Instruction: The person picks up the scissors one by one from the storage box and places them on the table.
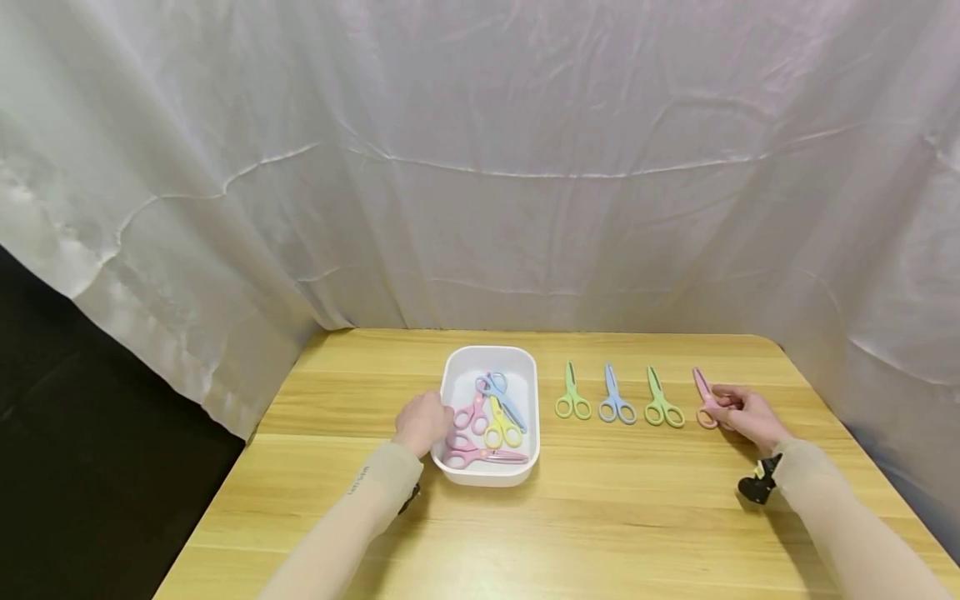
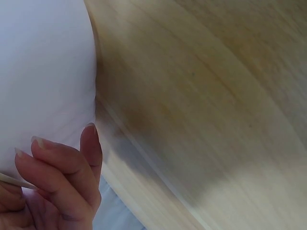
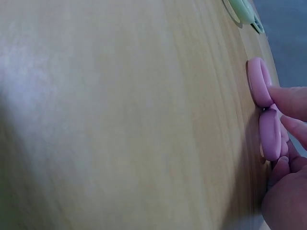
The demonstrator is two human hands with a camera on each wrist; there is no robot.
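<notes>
My left hand [image 1: 423,423] grips the left rim of a white plastic box [image 1: 487,480]; in the left wrist view its curled fingers [image 2: 62,165] lie against the outer wall. Inside the box are pink scissors [image 1: 495,456], a second pink pair, yellow scissors [image 1: 497,411] and blue scissors [image 1: 513,412], overlapping each other. At the right, my right hand [image 1: 752,417] pinches the handles of pink scissors [image 1: 702,385] lying on the table, blades pointing away. Up close, the thumb and fingers touch the pink handle loops [image 3: 270,136].
Left of the held pair, green scissors [image 1: 655,392], blue scissors [image 1: 612,387] and another green pair [image 1: 572,387] lie spaced in a row, blades pointing away. They rest on the wooden table [image 1: 600,517]. A pale curtain [image 1: 525,233] hangs along the table's back edge.
</notes>
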